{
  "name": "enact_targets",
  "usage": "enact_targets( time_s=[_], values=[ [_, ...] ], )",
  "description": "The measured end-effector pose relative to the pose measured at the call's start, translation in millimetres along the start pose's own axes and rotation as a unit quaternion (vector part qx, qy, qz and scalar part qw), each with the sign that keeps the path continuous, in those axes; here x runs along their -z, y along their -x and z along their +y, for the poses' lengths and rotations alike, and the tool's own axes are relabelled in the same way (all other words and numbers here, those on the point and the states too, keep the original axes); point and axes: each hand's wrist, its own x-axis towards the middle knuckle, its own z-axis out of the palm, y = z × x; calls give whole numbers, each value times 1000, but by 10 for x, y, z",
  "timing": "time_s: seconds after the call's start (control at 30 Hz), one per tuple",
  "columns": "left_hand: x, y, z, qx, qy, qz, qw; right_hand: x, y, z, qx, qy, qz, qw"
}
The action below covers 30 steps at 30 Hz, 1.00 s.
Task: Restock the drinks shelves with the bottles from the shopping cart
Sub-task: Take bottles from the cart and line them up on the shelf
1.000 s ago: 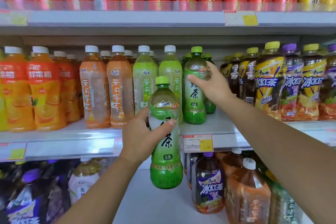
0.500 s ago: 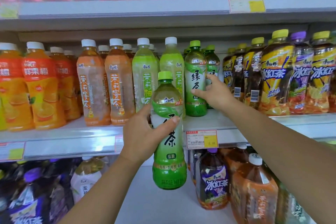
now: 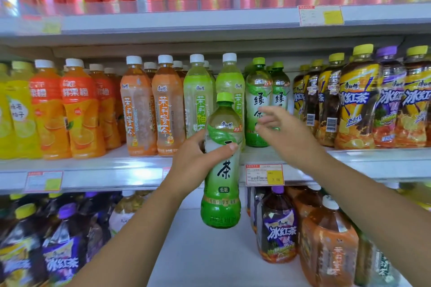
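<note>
Your left hand [image 3: 198,161] grips one green tea bottle [image 3: 221,193] upright, fingers clamped round its middle, just before the middle shelf [image 3: 116,170]. Your right hand [image 3: 286,133], fingers apart and holding nothing, hovers before two shelved green tea bottles [image 3: 257,95].

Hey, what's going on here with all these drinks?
A person is stocking a drinks shelf. Their left hand grips a green tea bottle round its middle and holds it upright in front of the middle shelf. Their right hand, fingers loose and holding nothing, is up by the matching shelf bottles. It is blurred, so I cannot tell whether it touches them. The held bottle is not yet on the shelf.
</note>
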Motion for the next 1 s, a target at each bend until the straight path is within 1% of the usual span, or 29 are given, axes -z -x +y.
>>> enact_targets(
  time_s=[0.03, 0.1, 0.17, 0.2, 0.27, 0.33, 0.4, 0.5, 0.57, 0.63, 0.67, 0.73, 0.77, 0.9, 1.0],
  values=[
    [12, 3, 38, 10, 22, -9, 1000, -11, 169, -72, 11, -7, -40, 999],
    [4, 16, 127, 9, 53, -11, 998, -35, 445, -179, -4, -53, -113, 992],
    [-71, 36, 252, -16, 65, -9, 998, -63, 595, -229, -27, -125, -135, 982],
    [-130, 48, 320, -31, 65, -10, 997, -72, 626, -231, -28, -141, -124, 982],
    [-249, 51, 452, -52, 52, -21, 997, -50, 627, -231, -16, -134, -76, 988],
    [-315, 17, 553, -63, 42, -45, 996, 33, 584, -241, -6, -144, -33, 989],
    [-299, -38, 590, -65, 40, -60, 995, 149, 507, -243, 6, -162, -12, 987],
    [-199, -100, 449, -74, -6, -30, 997, 349, 328, -228, 15, -159, 16, 987],
    [-129, -124, 241, -89, -92, 16, 992, 464, 179, -183, 18, -150, 31, 988],
    [-79, -134, 21, -105, -190, 27, 976, 533, 42, -114, 19, -138, 39, 989],
    [-64, -129, -68, -120, -249, 22, 961, 545, -23, -58, 16, -126, 43, 991],
    [-51, -122, -190, -164, -359, 22, 919, 535, -143, 83, 2, -93, 51, 994],
    [-52, -118, -215, -185, -382, 27, 905, 525, -200, 166, -10, -76, 57, 995],
    [-69, -133, -281, -252, -380, 56, 888, 482, -388, 459, -74, -18, 67, 995],
    [-81, -136, -318, -287, -376, 67, 879, 446, -503, 578, -104, -6, 70, 992]
  ],
)
